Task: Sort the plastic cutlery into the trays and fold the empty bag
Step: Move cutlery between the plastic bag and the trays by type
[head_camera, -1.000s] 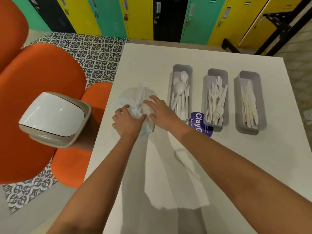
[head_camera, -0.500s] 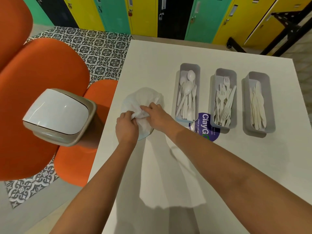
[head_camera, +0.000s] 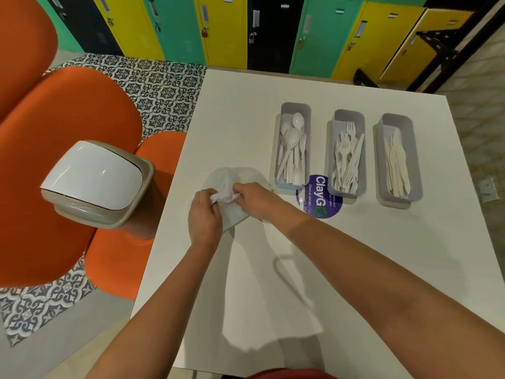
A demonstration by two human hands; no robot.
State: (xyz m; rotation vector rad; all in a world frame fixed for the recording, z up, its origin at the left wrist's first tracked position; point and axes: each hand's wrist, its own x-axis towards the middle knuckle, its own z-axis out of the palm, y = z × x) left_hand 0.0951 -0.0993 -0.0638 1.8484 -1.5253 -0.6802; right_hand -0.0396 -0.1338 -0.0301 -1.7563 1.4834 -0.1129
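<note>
A thin white plastic bag [head_camera: 232,179] lies crumpled on the white table [head_camera: 246,119], left of the trays. My left hand [head_camera: 203,214] grips its near left part, and my right hand [head_camera: 252,199] pinches the bunched middle beside it. Three grey trays stand in a row to the right: one with spoons [head_camera: 291,144], one with forks [head_camera: 347,157], one with knives [head_camera: 396,162].
A round purple sticker [head_camera: 319,199] lies on the table between the spoon and fork trays. A beige bin with a white swing lid [head_camera: 94,181] stands off the table's left edge, in front of orange seats [head_camera: 54,149]. Coloured lockers [head_camera: 224,26] line the back.
Both hands have closed in on the bag and gathered its middle into a bunch. My right hand went from lying flat on the bag to pinching it.
</note>
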